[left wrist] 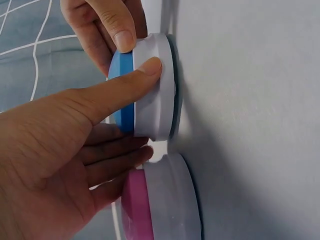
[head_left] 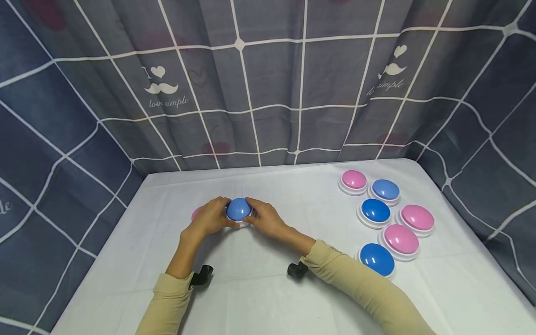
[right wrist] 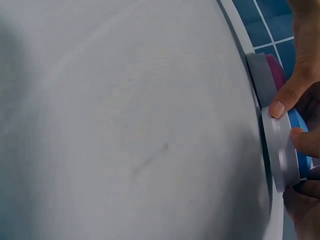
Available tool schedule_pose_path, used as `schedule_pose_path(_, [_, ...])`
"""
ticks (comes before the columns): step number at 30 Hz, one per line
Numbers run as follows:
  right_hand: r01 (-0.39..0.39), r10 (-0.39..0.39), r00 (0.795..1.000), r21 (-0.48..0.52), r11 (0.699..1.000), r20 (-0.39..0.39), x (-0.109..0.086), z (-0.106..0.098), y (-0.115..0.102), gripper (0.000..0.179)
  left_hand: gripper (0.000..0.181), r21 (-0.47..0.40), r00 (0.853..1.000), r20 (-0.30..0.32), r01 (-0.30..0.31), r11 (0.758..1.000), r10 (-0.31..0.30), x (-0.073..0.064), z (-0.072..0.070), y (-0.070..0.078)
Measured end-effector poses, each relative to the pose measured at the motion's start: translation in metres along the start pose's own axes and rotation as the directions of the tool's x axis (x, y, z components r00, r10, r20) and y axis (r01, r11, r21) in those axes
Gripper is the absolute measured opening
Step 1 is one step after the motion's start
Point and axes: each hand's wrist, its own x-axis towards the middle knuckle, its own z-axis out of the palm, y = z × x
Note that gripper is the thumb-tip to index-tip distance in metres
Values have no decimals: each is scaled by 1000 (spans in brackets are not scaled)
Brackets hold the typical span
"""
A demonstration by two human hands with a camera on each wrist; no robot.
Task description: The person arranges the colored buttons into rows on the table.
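A blue-domed push button [head_left: 238, 209] with a white round base sits on the white table, between the two hands. My left hand [head_left: 211, 217] grips it from the left side. In the left wrist view its thumb [left wrist: 150, 66] lies on the white base [left wrist: 154, 100], with the fingers on the far side. From the right, my right hand [head_left: 268, 219] holds the same button, its thumb [right wrist: 304, 142] against the blue dome's edge. A pink push button [left wrist: 137, 205] stands close beside it, mostly hidden behind the left hand in the head view.
On the right of the table [head_left: 268, 302] stand several pink and blue push buttons, among them a pink one [head_left: 401, 239] and a blue one [head_left: 377, 258]. A dark checked curtain [head_left: 272, 83] hangs behind and at both sides. Each wrist carries a black camera mount [head_left: 297, 271].
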Motion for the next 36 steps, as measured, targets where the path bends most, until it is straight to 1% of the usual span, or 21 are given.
schedule_pose_path(4, [3,-3,1000,-24,1000,-3,2,2,1,60,69,10,1000,13,-8,1000,8,1,1,-1])
schedule_pose_path(10, [1,0,1000,-44,999,20,4,1,1,59,66,46,1000,29,5,999,-6,4,1,0])
schedule_pose_path(18, [-21,25,998,-66,998,63,5,-1,2,61,69,32,998,60,34,999,-35,5,1,1])
schedule_pose_path(21, [-21,26,997,-70,997,67,4,-3,2,64,68,34,997,65,44,998,-46,6,1,1])
schedule_pose_path(27, [-31,36,997,-79,996,67,-1,-12,1,72,70,51,995,75,61,997,-65,7,0,2])
schedule_pose_path(32, [-69,74,996,-89,994,52,-6,-22,5,73,75,74,993,95,68,995,-75,6,-2,3])
schedule_pose_path(36, [-99,103,994,-79,992,41,-11,-35,9,74,84,87,985,119,113,990,-123,5,-7,5])
